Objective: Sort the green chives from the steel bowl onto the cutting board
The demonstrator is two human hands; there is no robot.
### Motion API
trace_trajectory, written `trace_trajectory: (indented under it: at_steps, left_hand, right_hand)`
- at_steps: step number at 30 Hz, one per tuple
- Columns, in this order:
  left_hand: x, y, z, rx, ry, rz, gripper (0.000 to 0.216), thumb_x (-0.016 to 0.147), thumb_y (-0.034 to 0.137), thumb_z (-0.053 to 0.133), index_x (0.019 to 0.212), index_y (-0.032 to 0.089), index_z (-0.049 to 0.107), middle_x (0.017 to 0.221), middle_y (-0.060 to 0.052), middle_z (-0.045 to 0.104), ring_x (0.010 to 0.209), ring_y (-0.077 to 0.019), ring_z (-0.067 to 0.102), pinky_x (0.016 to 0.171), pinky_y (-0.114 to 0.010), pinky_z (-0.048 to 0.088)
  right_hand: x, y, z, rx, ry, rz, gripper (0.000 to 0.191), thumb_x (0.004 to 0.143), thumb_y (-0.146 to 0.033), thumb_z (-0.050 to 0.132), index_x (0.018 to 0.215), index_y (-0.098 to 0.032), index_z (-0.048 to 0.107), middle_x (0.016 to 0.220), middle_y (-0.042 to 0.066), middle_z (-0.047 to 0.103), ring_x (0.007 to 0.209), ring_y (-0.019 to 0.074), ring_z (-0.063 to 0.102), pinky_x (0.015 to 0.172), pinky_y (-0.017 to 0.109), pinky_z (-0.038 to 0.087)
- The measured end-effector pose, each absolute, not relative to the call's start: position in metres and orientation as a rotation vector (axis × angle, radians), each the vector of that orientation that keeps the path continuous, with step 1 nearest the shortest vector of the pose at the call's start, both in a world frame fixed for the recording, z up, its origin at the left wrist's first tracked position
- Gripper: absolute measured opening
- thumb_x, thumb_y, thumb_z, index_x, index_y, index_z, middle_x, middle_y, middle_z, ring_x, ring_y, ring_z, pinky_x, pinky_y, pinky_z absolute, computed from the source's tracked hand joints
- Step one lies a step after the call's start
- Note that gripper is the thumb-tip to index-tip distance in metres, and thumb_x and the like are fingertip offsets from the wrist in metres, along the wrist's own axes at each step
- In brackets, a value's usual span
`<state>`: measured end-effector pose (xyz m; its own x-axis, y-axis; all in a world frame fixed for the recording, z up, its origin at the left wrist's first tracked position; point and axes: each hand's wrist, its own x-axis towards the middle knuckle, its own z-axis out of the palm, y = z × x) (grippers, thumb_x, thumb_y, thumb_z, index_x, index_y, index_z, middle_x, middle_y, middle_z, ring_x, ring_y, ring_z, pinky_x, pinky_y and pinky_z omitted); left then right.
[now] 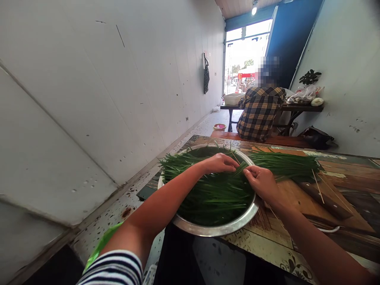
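Note:
A wide metal basin [204,230] on the table holds long green garlic chives [216,194]. Above its right rim, my left hand [221,163] pinches a small bunch of chives [241,169] from the left. Thumb and fingers of my right hand [261,180] are closed on the right end of that same bunch. A thin stick shows beside my left fingers, and I cannot tell which hand has it. More chives [175,166] hang over the basin's left rim.
Right of the basin lie a pile of chives [285,164], a wooden cutting board [292,196], a knife [326,200] and bamboo skewers [261,218]. A person in a plaid shirt [261,111] sits at another table ahead. A white wall [118,99] runs along the left.

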<state>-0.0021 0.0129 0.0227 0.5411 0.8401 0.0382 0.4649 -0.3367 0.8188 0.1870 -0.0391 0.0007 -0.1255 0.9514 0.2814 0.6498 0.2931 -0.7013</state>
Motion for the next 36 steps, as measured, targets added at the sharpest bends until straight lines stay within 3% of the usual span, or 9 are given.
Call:
trace_trajectory:
  at_steps: [6,12,16,19,22,25,30,36]
  left_hand:
    - [-0.033,0.014,0.047,1.928,1.226,0.518,0.022,0.071,0.031,0.063,0.081,0.015,0.074,0.067,-0.003,0.069,0.054,-0.0094,0.054,0.054,-0.021,0.043]
    - [-0.076,0.044,0.032,1.922,1.643,0.868,0.03,0.075,0.038,0.059,0.082,0.013,0.073,0.069,-0.005,0.068,0.054,-0.0095,0.052,0.055,-0.021,0.042]
    - [-0.069,0.054,0.012,2.147,1.672,0.806,0.041,0.069,0.04,0.066,0.104,0.019,0.069,0.089,-0.005,0.069,0.08,-0.0169,0.06,0.073,-0.026,0.045]
    - [-0.05,0.053,0.003,2.358,1.672,0.834,0.033,0.069,0.035,0.067,0.1,0.024,0.07,0.101,-0.005,0.066,0.097,-0.0197,0.057,0.087,-0.03,0.042]
    - [-0.028,0.049,-0.005,2.495,1.465,0.648,0.018,0.074,0.03,0.062,0.085,0.022,0.074,0.088,-0.004,0.068,0.088,-0.0175,0.059,0.081,-0.026,0.043]
    - [-0.01,0.042,-0.009,2.605,1.344,0.442,0.02,0.076,0.029,0.061,0.089,0.023,0.074,0.087,-0.004,0.067,0.082,-0.0166,0.059,0.077,-0.025,0.042]
    - [0.0,0.032,0.0,2.746,1.359,0.402,0.027,0.079,0.035,0.057,0.1,0.026,0.071,0.096,-0.005,0.065,0.091,-0.0189,0.057,0.083,-0.029,0.04]
    - [-0.002,0.022,0.019,2.798,1.541,0.142,0.028,0.078,0.02,0.052,0.095,0.028,0.072,0.099,-0.007,0.064,0.1,-0.0229,0.055,0.091,-0.037,0.036]
  right_hand:
    - [0.188,-0.038,-0.002,-1.438,-1.756,0.544,0.032,0.078,-0.039,0.045,0.075,-0.016,0.067,0.063,0.003,0.065,0.057,0.0139,0.056,0.054,0.024,0.037]
    - [0.189,-0.037,-0.004,-1.444,-1.769,0.527,0.031,0.078,-0.039,0.046,0.074,-0.016,0.067,0.06,0.002,0.063,0.055,0.0137,0.055,0.053,0.024,0.037]
    - [0.189,-0.036,-0.006,-1.431,-1.775,0.543,0.03,0.077,-0.039,0.047,0.073,-0.016,0.067,0.061,0.003,0.065,0.057,0.0144,0.057,0.054,0.024,0.038]
    - [0.188,-0.036,-0.006,-1.414,-1.727,0.556,0.03,0.077,-0.039,0.048,0.076,-0.016,0.067,0.065,0.004,0.067,0.059,0.0152,0.059,0.055,0.025,0.039]
    - [0.188,-0.037,-0.005,-1.398,-1.717,0.584,0.03,0.077,-0.038,0.047,0.076,-0.016,0.067,0.064,0.004,0.067,0.058,0.0154,0.06,0.055,0.025,0.04]
    - [0.188,-0.039,-0.002,-1.409,-1.743,0.572,0.029,0.077,-0.037,0.047,0.074,-0.016,0.067,0.063,0.004,0.067,0.058,0.015,0.059,0.055,0.025,0.04]
    - [0.188,-0.039,0.0,-1.409,-1.778,0.538,0.028,0.077,-0.036,0.048,0.072,-0.017,0.067,0.062,0.003,0.066,0.057,0.014,0.059,0.054,0.023,0.038]
    - [0.187,-0.04,0.002,-1.433,-1.775,0.562,0.027,0.075,-0.035,0.047,0.07,-0.017,0.067,0.061,0.003,0.066,0.056,0.0138,0.058,0.053,0.023,0.039]
